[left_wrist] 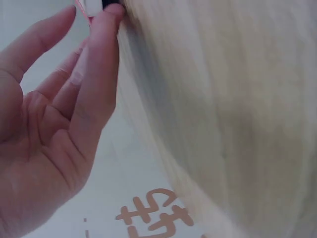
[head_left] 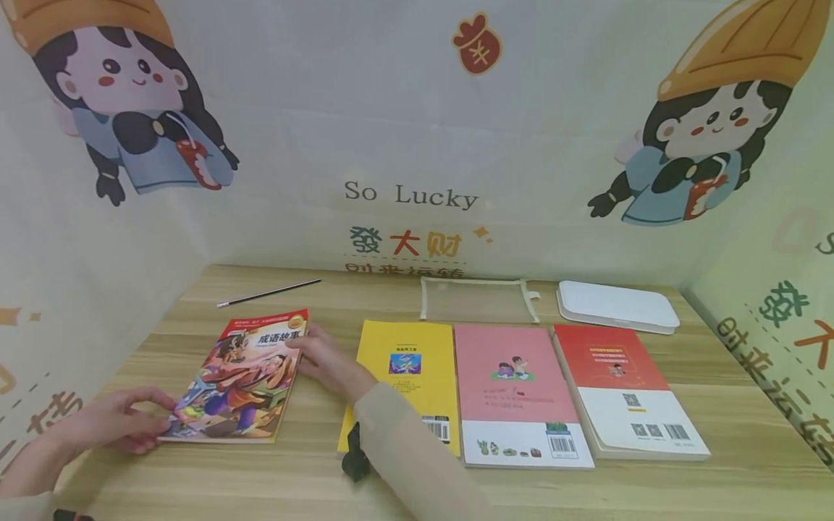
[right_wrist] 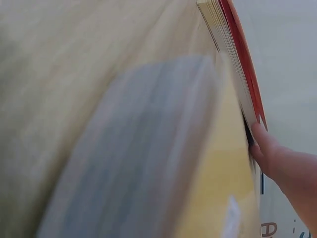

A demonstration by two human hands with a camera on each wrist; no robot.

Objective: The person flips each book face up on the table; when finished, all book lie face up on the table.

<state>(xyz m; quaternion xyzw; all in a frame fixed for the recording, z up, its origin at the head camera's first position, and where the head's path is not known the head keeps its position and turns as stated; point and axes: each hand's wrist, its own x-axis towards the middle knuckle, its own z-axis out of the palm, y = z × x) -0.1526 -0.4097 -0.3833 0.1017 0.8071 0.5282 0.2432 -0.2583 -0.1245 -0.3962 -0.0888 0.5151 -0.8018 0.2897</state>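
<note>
A picture-covered book (head_left: 237, 383) with a red top band and Chinese title is at the table's left side, cover up. My left hand (head_left: 120, 423) pinches its lower left corner; the left wrist view shows the thumb and a finger (left_wrist: 113, 11) at the corner. My right hand (head_left: 329, 358) holds the upper right edge, thumb over the cover. In the right wrist view, the right hand (right_wrist: 285, 161) grips the red-edged book (right_wrist: 242, 59) at its side. Whether the book is slightly raised, I cannot tell. My right forearm partly covers a yellow book (head_left: 407, 391).
Right of the yellow book lie a pink-and-white book (head_left: 515, 383) and a red-and-white book (head_left: 625, 391). Behind them are a mesh zip pouch (head_left: 476, 300) and a white case (head_left: 615, 305). A pencil (head_left: 270, 292) lies at the back left. Printed cloth surrounds the wooden table (head_left: 215, 289).
</note>
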